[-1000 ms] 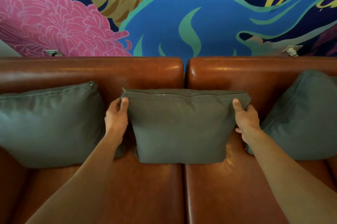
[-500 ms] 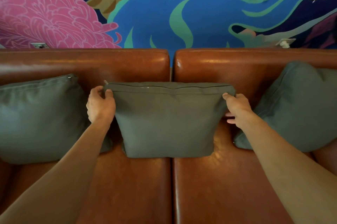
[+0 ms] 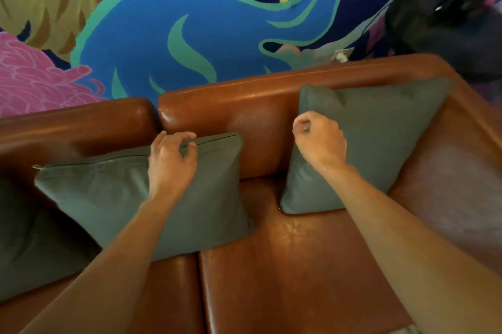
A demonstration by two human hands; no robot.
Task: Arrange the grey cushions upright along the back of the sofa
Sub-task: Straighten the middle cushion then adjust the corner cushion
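Three grey cushions lean on the brown leather sofa back (image 3: 244, 105). The middle cushion (image 3: 108, 198) stands upright with its zip edge on top. My left hand (image 3: 171, 162) hovers at that top edge, fingers apart and only brushing the seam. The right cushion (image 3: 380, 138) leans tilted in the sofa's right corner. My right hand (image 3: 319, 143) is curled at this cushion's upper left edge, thumb and finger pinching the fabric. Only part of the left cushion (image 3: 32, 246) shows at the left border.
A painted mural wall (image 3: 163, 35) rises directly behind the sofa, with a socket (image 3: 342, 54) just above the backrest. A dark blurred object (image 3: 448, 29) sits beyond the sofa's right end. The leather seat (image 3: 298, 265) lies in front of the cushions.
Both hands let go of the middle cushion's top corners. The left hand slid along its top edge, the right hand moved over to the right cushion, and my view swung right.
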